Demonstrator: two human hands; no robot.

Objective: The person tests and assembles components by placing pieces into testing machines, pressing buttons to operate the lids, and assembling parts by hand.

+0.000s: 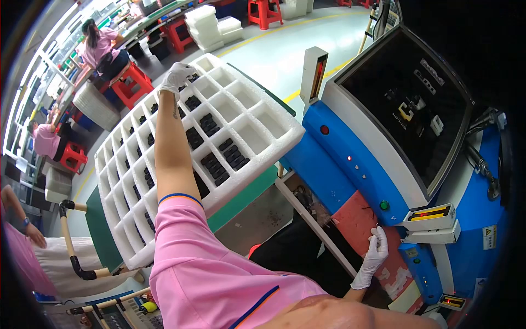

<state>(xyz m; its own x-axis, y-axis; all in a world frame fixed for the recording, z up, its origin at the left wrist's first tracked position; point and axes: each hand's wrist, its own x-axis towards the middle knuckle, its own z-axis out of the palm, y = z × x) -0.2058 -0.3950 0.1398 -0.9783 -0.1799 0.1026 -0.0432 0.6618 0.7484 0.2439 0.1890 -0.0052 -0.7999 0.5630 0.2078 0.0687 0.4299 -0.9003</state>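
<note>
A white foam tray [257, 140] with many square compartments lies tilted across the left and middle. Rows of small black parts [210, 125] fill several compartments; those near its right end hold nothing. My left hand [176, 78], in a white glove, is over the tray's far side, fingers bent together at black parts in one compartment. What it grips there is too small to make out. My right hand [375, 253], also gloved, is over a pink mat [356, 222], thumb and fingertips pinched together. A tiny dark thing shows at its fingertips, too small to name.
A blue machine [334, 159] with a dark screen [408, 104] stands at the right. Under the tray is a green surface [246, 200]. Coworkers in pink sit on red stools [131, 85] at the upper left. Another person's hand [36, 237] shows at the left edge.
</note>
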